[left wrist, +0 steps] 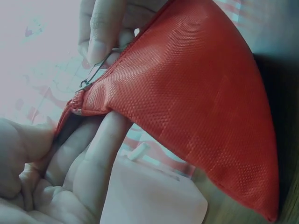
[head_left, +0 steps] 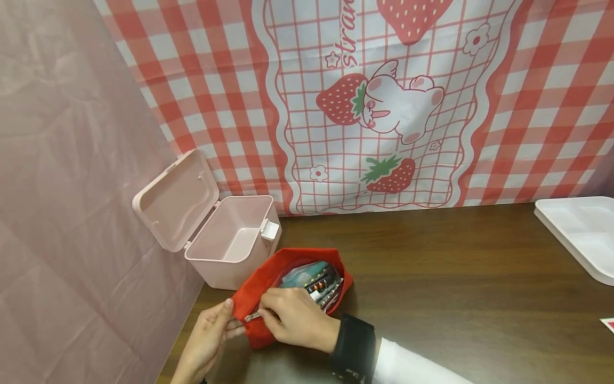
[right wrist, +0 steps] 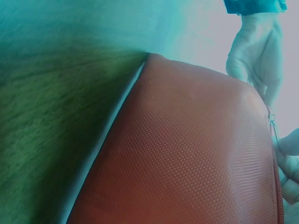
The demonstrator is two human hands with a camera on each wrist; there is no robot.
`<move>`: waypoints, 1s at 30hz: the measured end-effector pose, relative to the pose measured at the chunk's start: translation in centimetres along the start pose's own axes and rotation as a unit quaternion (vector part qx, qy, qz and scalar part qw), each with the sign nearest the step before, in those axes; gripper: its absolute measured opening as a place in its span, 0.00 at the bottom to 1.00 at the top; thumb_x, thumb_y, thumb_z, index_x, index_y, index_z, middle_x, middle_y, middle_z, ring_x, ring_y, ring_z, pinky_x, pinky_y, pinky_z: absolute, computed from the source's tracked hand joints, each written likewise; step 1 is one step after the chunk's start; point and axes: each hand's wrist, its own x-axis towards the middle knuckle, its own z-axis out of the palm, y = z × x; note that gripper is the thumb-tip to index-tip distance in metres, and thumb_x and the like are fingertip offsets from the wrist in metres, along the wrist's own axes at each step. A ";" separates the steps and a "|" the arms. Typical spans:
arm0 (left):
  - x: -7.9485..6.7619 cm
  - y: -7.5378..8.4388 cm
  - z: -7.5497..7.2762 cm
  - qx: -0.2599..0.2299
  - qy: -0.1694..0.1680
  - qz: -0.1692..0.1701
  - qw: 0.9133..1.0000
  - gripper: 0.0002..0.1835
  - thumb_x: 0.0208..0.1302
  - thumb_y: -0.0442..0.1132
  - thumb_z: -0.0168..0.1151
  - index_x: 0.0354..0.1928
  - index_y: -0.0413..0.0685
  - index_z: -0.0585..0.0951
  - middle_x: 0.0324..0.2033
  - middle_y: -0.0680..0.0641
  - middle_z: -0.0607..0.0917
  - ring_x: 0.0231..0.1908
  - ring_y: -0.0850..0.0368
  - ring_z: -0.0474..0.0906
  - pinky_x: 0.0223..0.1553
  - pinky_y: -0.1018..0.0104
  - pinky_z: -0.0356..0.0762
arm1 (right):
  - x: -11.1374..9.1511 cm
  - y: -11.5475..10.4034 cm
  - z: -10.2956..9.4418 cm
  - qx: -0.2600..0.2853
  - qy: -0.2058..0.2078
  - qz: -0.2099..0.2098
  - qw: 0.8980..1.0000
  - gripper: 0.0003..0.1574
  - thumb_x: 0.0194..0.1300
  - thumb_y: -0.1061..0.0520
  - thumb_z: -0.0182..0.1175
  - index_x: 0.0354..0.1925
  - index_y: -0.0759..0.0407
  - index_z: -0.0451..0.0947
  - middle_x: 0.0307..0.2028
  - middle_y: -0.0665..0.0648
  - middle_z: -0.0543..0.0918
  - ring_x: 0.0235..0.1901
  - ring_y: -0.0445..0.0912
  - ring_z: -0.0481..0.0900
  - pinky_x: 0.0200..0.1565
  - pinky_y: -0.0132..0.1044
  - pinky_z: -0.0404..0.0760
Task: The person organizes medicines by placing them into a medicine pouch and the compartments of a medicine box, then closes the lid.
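Observation:
A red zippered pouch (head_left: 288,261) lies on the wooden table with its mouth open, and several small packaged items (head_left: 318,280) show inside it. My left hand (head_left: 206,333) pinches the pouch's left end between thumb and fingers. In the left wrist view, the fingers of that hand (left wrist: 70,172) hold the corner just below the zipper's end. My right hand (head_left: 299,320) pinches the metal zipper pull (head_left: 251,317) close to that same end. The right wrist view shows the pouch's textured side (right wrist: 187,140), with the zipper along its right edge.
Behind the pouch at the left stands a pink box (head_left: 230,256) with its lid (head_left: 177,202) raised. A white divided tray (head_left: 585,234) sits at the table's far right. A red-and-white checked cloth (head_left: 230,96) hangs at the back. A card corner (head_left: 608,323) shows at the right edge.

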 end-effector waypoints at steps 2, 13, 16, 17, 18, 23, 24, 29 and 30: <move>0.0 0.1 0.2 0.013 0.008 0.008 1.000 0.19 0.73 0.38 0.35 0.41 0.57 0.80 0.36 0.56 0.85 0.37 0.62 0.82 0.38 0.68 0.80 | 0.0 0.1 -0.1 0.018 -0.005 0.007 1.000 0.08 0.55 0.56 0.59 0.21 0.49 0.73 0.20 0.42 0.74 0.20 0.32 0.69 0.23 0.21 0.65; 0.1 -0.3 0.3 0.024 -0.032 0.034 0.999 0.16 0.68 0.29 0.43 0.42 0.51 0.81 0.39 0.54 0.85 0.40 0.61 0.82 0.39 0.65 0.81 | 0.0 0.5 -0.3 0.064 -0.037 0.031 0.997 0.07 0.58 0.57 0.58 0.23 0.50 0.75 0.22 0.43 0.75 0.22 0.31 0.67 0.25 0.17 0.62; 0.0 -0.4 0.4 0.020 -0.040 0.036 0.998 0.15 0.68 0.29 0.44 0.42 0.51 0.80 0.38 0.54 0.85 0.39 0.61 0.82 0.39 0.66 0.80 | -0.2 0.6 -0.3 0.066 -0.039 0.035 0.996 0.07 0.59 0.57 0.58 0.24 0.50 0.75 0.22 0.43 0.76 0.23 0.31 0.68 0.26 0.18 0.64; 0.0 -0.3 0.4 0.022 -0.035 0.035 0.999 0.15 0.68 0.29 0.44 0.42 0.51 0.81 0.38 0.55 0.86 0.38 0.62 0.82 0.38 0.67 0.80 | -0.2 0.6 -0.2 0.068 -0.038 0.036 0.996 0.07 0.59 0.57 0.58 0.24 0.50 0.75 0.22 0.43 0.76 0.23 0.31 0.69 0.26 0.18 0.64; 0.0 -0.3 0.5 0.024 -0.033 0.035 0.999 0.15 0.68 0.29 0.44 0.41 0.52 0.81 0.38 0.55 0.86 0.38 0.62 0.82 0.38 0.67 0.80 | -0.2 0.7 -0.3 0.068 -0.037 0.035 0.996 0.08 0.59 0.57 0.58 0.24 0.50 0.75 0.22 0.43 0.76 0.23 0.31 0.69 0.27 0.18 0.65; -0.1 -0.2 0.7 0.025 -0.037 0.064 0.997 0.16 0.67 0.27 0.44 0.40 0.51 0.81 0.36 0.55 0.86 0.36 0.63 0.82 0.37 0.68 0.81 | -0.3 0.8 -0.4 0.065 -0.023 0.024 0.997 0.07 0.58 0.57 0.59 0.24 0.50 0.75 0.22 0.43 0.76 0.24 0.32 0.71 0.28 0.19 0.68; -0.1 -0.2 0.7 0.024 -0.039 0.071 0.996 0.16 0.67 0.27 0.44 0.40 0.50 0.81 0.36 0.55 0.86 0.36 0.64 0.82 0.37 0.68 0.81 | -0.3 0.8 -0.4 0.062 -0.020 0.020 0.998 0.07 0.58 0.57 0.59 0.24 0.50 0.75 0.22 0.43 0.76 0.24 0.32 0.71 0.28 0.19 0.69; -0.1 -0.1 0.6 0.040 -0.031 0.089 0.995 0.15 0.66 0.26 0.45 0.40 0.48 0.81 0.35 0.56 0.86 0.34 0.63 0.83 0.35 0.67 0.81 | -0.3 1.0 -1.0 0.040 -0.013 0.015 0.999 0.07 0.58 0.57 0.58 0.24 0.50 0.74 0.22 0.43 0.75 0.23 0.32 0.70 0.27 0.20 0.68; -0.1 0.0 0.6 0.045 -0.030 0.091 0.994 0.15 0.66 0.26 0.45 0.40 0.47 0.81 0.35 0.56 0.86 0.34 0.63 0.83 0.34 0.67 0.81 | -0.3 1.1 -1.2 0.036 -0.013 0.016 0.999 0.07 0.58 0.57 0.58 0.24 0.50 0.75 0.22 0.43 0.75 0.23 0.32 0.69 0.26 0.20 0.68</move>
